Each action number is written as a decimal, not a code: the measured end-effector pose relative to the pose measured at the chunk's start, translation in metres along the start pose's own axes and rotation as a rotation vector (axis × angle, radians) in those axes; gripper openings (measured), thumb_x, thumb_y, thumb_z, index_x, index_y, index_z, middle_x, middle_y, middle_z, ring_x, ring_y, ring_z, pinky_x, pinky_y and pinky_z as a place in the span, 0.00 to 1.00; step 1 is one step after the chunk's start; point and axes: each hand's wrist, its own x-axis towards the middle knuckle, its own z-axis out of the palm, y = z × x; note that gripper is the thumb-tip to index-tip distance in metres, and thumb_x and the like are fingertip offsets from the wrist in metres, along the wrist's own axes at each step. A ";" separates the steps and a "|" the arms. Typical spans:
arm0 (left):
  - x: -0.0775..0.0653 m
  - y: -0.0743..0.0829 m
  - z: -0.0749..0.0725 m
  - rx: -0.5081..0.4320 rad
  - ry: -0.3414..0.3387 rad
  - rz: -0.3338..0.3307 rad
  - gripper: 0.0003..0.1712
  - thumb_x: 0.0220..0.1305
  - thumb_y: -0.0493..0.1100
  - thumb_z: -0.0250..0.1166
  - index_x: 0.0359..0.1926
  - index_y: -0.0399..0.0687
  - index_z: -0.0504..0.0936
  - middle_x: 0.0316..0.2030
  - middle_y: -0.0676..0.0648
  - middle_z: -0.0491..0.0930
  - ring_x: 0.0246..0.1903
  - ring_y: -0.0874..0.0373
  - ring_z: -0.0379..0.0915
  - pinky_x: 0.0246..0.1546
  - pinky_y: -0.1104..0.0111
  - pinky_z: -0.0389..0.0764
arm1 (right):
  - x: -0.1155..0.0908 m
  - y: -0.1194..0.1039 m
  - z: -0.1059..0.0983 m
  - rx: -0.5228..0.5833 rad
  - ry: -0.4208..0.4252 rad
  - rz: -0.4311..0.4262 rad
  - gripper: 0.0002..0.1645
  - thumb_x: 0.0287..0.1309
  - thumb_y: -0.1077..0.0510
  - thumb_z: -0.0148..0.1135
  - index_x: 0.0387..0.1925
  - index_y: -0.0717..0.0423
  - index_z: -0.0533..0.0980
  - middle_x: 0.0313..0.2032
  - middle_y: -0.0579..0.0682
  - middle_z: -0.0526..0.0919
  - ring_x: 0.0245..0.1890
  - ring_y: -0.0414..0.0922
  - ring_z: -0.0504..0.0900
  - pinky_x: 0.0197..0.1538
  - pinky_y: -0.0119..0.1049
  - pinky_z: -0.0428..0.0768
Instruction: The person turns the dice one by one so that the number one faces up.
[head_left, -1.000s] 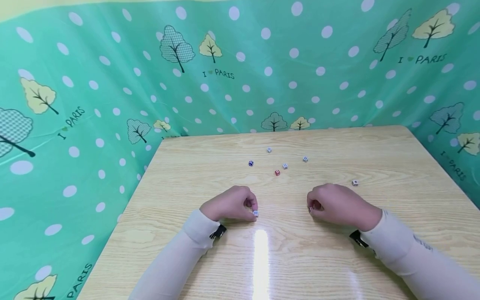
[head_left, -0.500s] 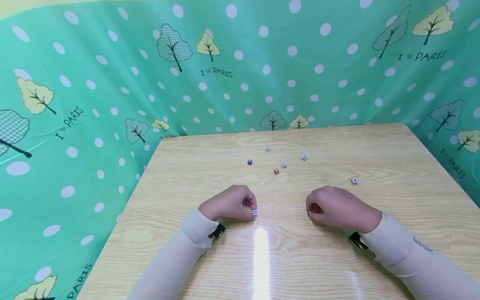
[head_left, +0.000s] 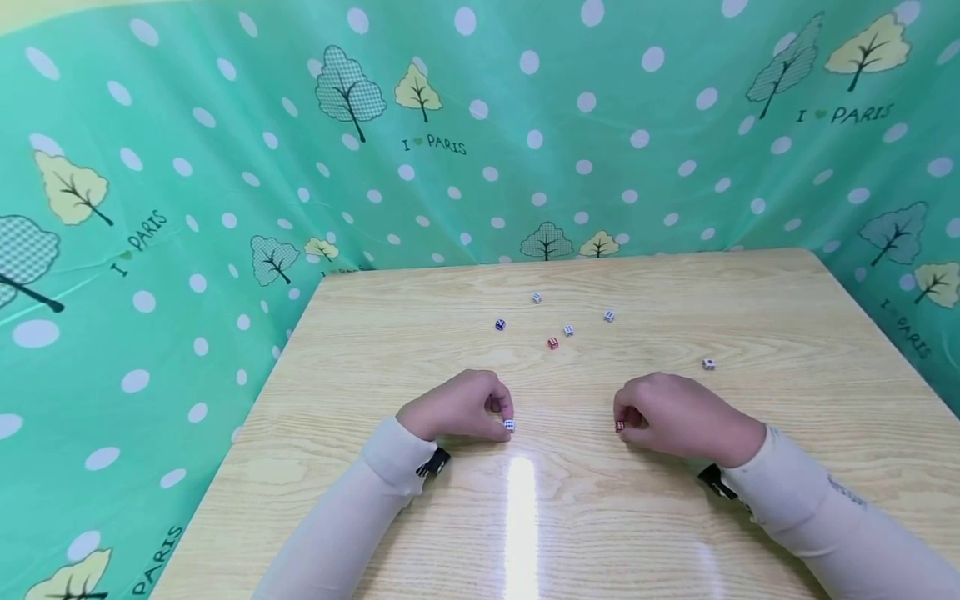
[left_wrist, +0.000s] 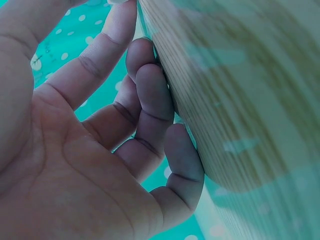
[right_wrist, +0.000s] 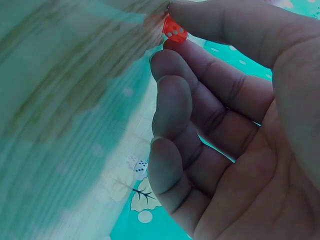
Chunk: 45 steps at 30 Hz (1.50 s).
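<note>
My left hand (head_left: 461,407) pinches a white die (head_left: 509,425) with blue pips between thumb and index finger, low over the wooden table. In the left wrist view only a sliver of that die shows at the top edge, and the other fingers curl against the tabletop. To the right, my right hand (head_left: 671,417) holds a red die (head_left: 619,426) with white pips the same way. The right wrist view shows this red die (right_wrist: 175,30) between thumb and index fingertip, close to the table surface. A gap of bare wood separates the two hands.
Beyond the hands on the wooden table (head_left: 420,333) lie a dark blue die (head_left: 500,325), another red die (head_left: 552,342) and several white dice (head_left: 567,331). One white die (head_left: 708,364) sits just past the right hand. A green patterned cloth (head_left: 450,200) hangs behind the table.
My right hand has come slightly nearer, and the red die in it has turned to show a face with several pips. The left hand and its white die stay nearly in place.
</note>
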 end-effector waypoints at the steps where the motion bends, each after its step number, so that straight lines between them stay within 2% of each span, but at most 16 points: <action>1: 0.000 0.000 0.000 0.001 0.000 0.000 0.10 0.52 0.43 0.80 0.26 0.58 0.84 0.28 0.57 0.80 0.33 0.62 0.71 0.38 0.69 0.76 | 0.000 0.000 0.000 -0.004 0.003 -0.004 0.13 0.54 0.58 0.76 0.25 0.37 0.79 0.23 0.31 0.73 0.24 0.31 0.70 0.31 0.29 0.72; 9: 0.000 -0.001 0.000 0.004 0.000 0.005 0.10 0.51 0.43 0.80 0.26 0.58 0.84 0.27 0.57 0.80 0.33 0.62 0.71 0.38 0.69 0.76 | 0.001 0.000 0.004 -0.023 0.043 -0.038 0.10 0.53 0.56 0.76 0.28 0.38 0.81 0.25 0.32 0.75 0.26 0.31 0.70 0.32 0.29 0.73; 16: 0.000 0.001 -0.001 0.014 -0.002 0.001 0.10 0.52 0.44 0.80 0.25 0.58 0.84 0.27 0.58 0.80 0.33 0.62 0.71 0.38 0.69 0.75 | 0.003 -0.002 0.007 -0.039 0.041 -0.052 0.10 0.55 0.60 0.72 0.28 0.40 0.81 0.25 0.32 0.74 0.26 0.31 0.69 0.33 0.29 0.74; 27: 0.000 0.001 -0.001 0.009 0.000 0.000 0.10 0.52 0.43 0.80 0.25 0.57 0.84 0.27 0.58 0.80 0.33 0.62 0.71 0.38 0.69 0.76 | 0.003 -0.005 0.004 -0.051 0.048 -0.051 0.10 0.54 0.61 0.72 0.28 0.40 0.81 0.26 0.32 0.75 0.26 0.31 0.70 0.33 0.30 0.74; 37: 0.000 0.000 -0.001 0.010 -0.003 -0.001 0.10 0.52 0.44 0.80 0.25 0.58 0.84 0.27 0.58 0.80 0.33 0.62 0.71 0.39 0.69 0.75 | 0.001 0.000 -0.001 -0.003 0.071 -0.045 0.13 0.54 0.60 0.71 0.26 0.36 0.79 0.24 0.29 0.75 0.24 0.30 0.70 0.31 0.28 0.74; 45: 0.000 -0.001 0.000 0.015 -0.001 0.003 0.11 0.52 0.44 0.80 0.25 0.58 0.84 0.27 0.58 0.80 0.33 0.62 0.71 0.38 0.69 0.75 | 0.002 0.004 -0.002 0.035 0.031 -0.032 0.11 0.55 0.58 0.73 0.28 0.37 0.80 0.23 0.29 0.76 0.23 0.29 0.71 0.30 0.28 0.73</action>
